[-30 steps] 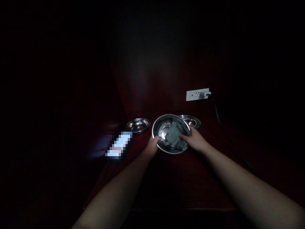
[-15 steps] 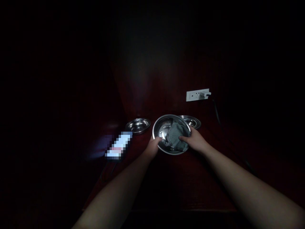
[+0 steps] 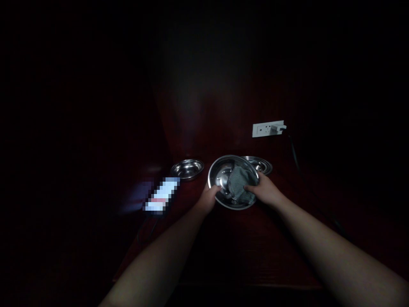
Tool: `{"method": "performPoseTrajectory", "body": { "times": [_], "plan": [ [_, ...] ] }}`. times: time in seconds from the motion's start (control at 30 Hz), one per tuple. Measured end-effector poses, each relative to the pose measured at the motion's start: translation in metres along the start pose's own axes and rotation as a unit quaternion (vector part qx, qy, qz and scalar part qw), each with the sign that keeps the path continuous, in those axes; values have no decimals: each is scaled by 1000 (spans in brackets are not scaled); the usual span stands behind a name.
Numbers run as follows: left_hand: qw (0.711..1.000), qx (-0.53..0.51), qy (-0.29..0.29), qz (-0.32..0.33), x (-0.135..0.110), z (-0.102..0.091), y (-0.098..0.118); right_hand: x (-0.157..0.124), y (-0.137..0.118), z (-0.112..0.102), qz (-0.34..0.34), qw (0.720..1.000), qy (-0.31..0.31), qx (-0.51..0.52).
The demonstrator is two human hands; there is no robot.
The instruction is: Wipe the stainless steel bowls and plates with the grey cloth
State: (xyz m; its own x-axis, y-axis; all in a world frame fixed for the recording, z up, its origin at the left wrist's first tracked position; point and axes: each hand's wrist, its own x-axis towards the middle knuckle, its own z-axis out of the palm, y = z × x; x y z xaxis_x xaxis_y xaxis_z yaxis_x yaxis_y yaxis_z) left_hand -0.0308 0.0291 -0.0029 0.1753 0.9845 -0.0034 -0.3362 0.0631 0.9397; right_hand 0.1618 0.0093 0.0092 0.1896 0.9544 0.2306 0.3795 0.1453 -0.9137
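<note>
A shiny steel bowl is held tilted toward me above the dark red table. My left hand grips its left side, thumb over the rim and the other fingers hidden behind. On the right side, my right hand clasps the bowl, its thumb pressing a grey-green cloth with a pale stitched edge against the inner wall. The fingers of that hand are mostly out of sight behind the bowl.
A shallow steel dish stands at the back left, and a steel lid or plate lies partly behind the bowl. A lit, blurred phone is on the left. On the wall, a socket holds a plug with a cable.
The whole view has shifted slightly, so everything appears a little further right. Both hands keep their hold on the bowl, and the cloth stays under the right thumb.
</note>
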Motion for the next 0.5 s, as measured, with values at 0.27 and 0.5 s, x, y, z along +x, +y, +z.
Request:
{"method": "performPoseTrajectory", "body": {
  "times": [0.27,0.5],
  "plan": [
    [999,27,0,22,-2,0,0,1,3,0,2,1000,8,-17],
    [999,19,-8,31,-2,0,-1,2,4,-1,2,1000,6,-10]
  ]
}}
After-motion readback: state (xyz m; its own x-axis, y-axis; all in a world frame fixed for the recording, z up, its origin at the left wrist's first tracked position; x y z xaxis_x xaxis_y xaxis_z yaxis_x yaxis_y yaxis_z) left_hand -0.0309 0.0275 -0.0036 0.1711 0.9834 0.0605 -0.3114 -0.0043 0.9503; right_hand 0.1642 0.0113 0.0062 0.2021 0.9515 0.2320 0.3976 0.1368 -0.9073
